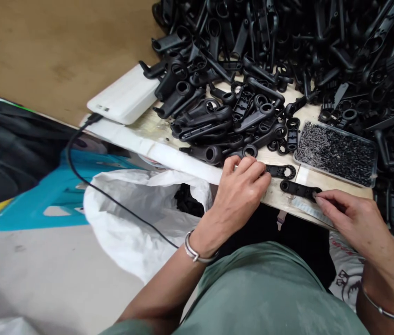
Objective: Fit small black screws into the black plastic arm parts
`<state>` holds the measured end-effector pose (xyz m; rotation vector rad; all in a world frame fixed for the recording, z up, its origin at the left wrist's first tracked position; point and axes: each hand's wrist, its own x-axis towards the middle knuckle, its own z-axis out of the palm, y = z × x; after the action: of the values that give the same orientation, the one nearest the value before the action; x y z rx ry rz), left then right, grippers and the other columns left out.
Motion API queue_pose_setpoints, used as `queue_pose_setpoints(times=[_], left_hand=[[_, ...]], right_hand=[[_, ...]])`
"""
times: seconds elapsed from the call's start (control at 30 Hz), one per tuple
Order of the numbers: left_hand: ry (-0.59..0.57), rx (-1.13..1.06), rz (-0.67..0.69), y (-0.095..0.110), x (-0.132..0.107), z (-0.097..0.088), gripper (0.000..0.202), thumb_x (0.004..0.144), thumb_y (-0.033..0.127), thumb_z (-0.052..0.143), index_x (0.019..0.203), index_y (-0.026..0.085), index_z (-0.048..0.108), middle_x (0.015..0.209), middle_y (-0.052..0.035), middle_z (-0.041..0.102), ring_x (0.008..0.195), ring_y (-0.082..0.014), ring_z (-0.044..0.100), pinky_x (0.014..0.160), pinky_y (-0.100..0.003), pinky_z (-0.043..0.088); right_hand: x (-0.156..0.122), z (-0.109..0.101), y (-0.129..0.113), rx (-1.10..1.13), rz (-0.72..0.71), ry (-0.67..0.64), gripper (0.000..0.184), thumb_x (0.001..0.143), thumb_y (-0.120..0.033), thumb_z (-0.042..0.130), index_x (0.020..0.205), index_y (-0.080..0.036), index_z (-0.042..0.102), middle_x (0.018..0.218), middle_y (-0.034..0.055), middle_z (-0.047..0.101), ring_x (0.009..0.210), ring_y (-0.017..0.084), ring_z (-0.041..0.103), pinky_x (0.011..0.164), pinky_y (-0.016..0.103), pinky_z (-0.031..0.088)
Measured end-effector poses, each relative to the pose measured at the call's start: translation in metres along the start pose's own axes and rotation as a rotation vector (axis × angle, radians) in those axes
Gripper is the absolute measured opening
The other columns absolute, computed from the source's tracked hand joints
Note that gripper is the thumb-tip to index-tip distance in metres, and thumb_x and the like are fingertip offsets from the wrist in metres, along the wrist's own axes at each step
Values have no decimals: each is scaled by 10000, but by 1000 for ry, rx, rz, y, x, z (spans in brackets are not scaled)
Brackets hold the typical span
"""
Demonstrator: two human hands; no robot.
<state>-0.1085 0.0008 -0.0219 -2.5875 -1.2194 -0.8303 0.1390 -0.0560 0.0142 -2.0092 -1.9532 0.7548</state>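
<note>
My left hand (241, 188) rests at the table's front edge, fingers curled over the end of a flat black plastic part (281, 171). My right hand (348, 216) reaches in from the right, its fingertips pinched on the end of a second flat black part (297, 189) lying on the table. Both wrists wear a metal bangle. A large heap of black plastic handle pieces (287, 60) covers the table behind both hands.
A clear tray of small dark screws (336, 152) sits just beyond my right hand. A white power bank (125, 97) with a black cable (88, 181) lies at the table's left corner. A white sack (137, 218) with black parts stands below the edge.
</note>
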Motion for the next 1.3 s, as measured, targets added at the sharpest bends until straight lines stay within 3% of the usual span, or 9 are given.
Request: queue_pose_setpoints(times=[0.1,0.2,0.33,0.47,0.6,0.73,0.9,1.13,1.3], left_hand=[[-45,-90,-7,-4,1,-3,242,937,60,482,853,199,662,879,-37,706,864,-196,585,822,-390,357],[-24,-167,-15,-6,3,-6,182,917,61,533,909,192,659,869,-24,710,841,-187,583,801,-388,354],[-9,-183,-16,2,15,-5,184,926,71,528,890,203,651,862,-11,715,813,-182,573,784,-388,357],[-76,-138,11,12,30,-2,196,943,115,528,800,201,632,780,-17,676,797,-203,549,772,-401,343],[-140,-83,29,12,42,-4,262,949,87,479,739,196,591,738,-24,631,757,-208,515,742,-403,332],[-128,-43,9,7,49,-5,296,929,55,468,689,196,570,717,-35,614,731,-211,500,730,-410,333],[-81,45,-43,9,59,4,293,910,77,513,650,205,553,666,-35,583,729,-215,499,712,-409,343],[-117,72,-34,17,78,20,336,871,-40,437,664,177,588,711,-71,598,798,-243,529,742,-431,358],[-102,36,-15,12,81,24,353,907,-5,423,652,181,580,716,-63,611,799,-237,531,770,-446,364]], right_hand=[[2,-5,2,24,18,48,223,917,-378,563,909,-246,743,812,-10,742,695,161,658,680,285,464],[10,-12,1,-35,42,210,214,903,-361,576,898,-229,745,754,3,718,650,160,638,665,293,462],[26,-21,-7,-275,27,422,217,911,-297,560,968,-206,749,937,63,728,808,207,659,735,327,466],[44,-23,-14,-460,69,349,232,911,-319,573,1042,-241,749,1037,67,712,817,226,644,661,340,428],[57,-19,-10,-548,80,250,223,911,-351,573,1005,-250,748,963,63,712,751,215,622,575,324,353],[62,-15,-6,-546,89,248,197,895,-318,564,924,-248,745,887,49,718,698,194,603,550,317,305],[60,-17,-8,-528,116,205,235,918,-276,506,922,-245,738,943,56,724,716,197,607,562,322,304],[53,-16,-1,-439,71,283,238,928,-277,501,987,-223,726,1007,58,721,812,222,633,594,319,342],[48,-13,7,-365,-5,342,230,927,-295,510,968,-214,721,974,59,715,802,217,632,611,317,379]])
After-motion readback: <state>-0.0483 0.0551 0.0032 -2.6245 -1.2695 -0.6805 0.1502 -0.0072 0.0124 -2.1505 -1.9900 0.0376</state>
